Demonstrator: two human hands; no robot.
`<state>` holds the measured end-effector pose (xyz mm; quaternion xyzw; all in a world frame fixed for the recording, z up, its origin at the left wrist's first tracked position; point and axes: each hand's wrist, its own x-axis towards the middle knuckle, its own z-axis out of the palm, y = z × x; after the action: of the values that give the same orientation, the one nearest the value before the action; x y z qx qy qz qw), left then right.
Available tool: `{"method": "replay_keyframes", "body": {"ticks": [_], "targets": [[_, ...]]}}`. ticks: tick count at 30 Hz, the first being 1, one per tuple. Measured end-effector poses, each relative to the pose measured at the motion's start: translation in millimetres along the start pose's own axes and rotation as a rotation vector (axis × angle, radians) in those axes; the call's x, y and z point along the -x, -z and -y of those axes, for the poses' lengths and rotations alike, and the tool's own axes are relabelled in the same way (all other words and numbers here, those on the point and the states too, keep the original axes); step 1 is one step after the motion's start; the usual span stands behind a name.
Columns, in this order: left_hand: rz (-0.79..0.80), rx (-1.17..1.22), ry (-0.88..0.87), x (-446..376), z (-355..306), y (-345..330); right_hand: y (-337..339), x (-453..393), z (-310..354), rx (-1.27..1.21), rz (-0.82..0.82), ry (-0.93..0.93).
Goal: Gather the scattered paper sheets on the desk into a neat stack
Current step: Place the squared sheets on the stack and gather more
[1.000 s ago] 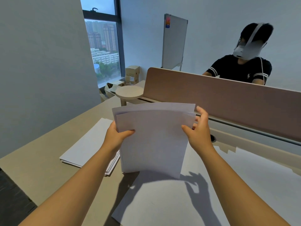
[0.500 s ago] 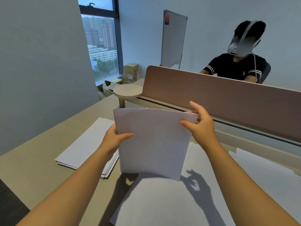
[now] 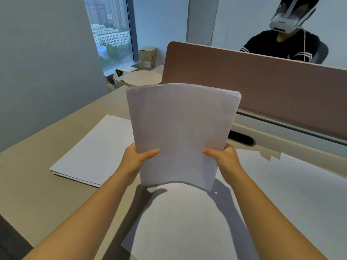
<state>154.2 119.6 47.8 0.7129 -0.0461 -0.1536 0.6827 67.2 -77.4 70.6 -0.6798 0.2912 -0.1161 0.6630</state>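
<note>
Both hands slid from the bundle's sides to its lower corners | left hand (image 3: 135, 159), right hand (image 3: 224, 159) grasp upright sheets (image 3: 182, 132) | edges nearly squared; loose paper (image 3: 187, 222) remains on worktop (image 3: 37, 194)

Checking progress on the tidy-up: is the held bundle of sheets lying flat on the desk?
No, both hands hold the bundle of sheets upright above the desk.

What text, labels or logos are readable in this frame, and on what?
None can be read.
Held sheets, gripped by the left hand and right hand: front face blank.
Paper pile on the desk: blank top sheet.
Cardboard boxes by the window: a pale label on one, too small to read.
Headset on the person opposite: faint mark on the front, blurred.
Black shirt: small white emblem, not legible.
</note>
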Motion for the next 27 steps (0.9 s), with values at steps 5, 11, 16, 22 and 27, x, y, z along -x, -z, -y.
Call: {"method": "replay_keyframes", "body": {"ticks": [5,11,16,22,27], "targets": [[-0.029,0.02,0.06,8.5,23.3,-10.4,15.9,0.3,-22.7,0.089,0.027,-0.066],[-0.132,0.007,0.035,20.3,34.2,-23.7,8.9,3.6,-30.1,0.179,0.035,-0.048],[-0.234,-0.207,-0.01,18.0,21.0,-20.9,0.5,3.6,-22.5,0.23,-0.04,0.047],[-0.278,-0.414,-0.016,-17.9,6.1,28.4,-39.8,-15.8,-12.6,0.233,-0.029,-0.038],[-0.345,-0.501,0.028,-65.8,9.1,103.2,-111.1,-36.6,-12.5,0.258,0.013,-0.144]]}}
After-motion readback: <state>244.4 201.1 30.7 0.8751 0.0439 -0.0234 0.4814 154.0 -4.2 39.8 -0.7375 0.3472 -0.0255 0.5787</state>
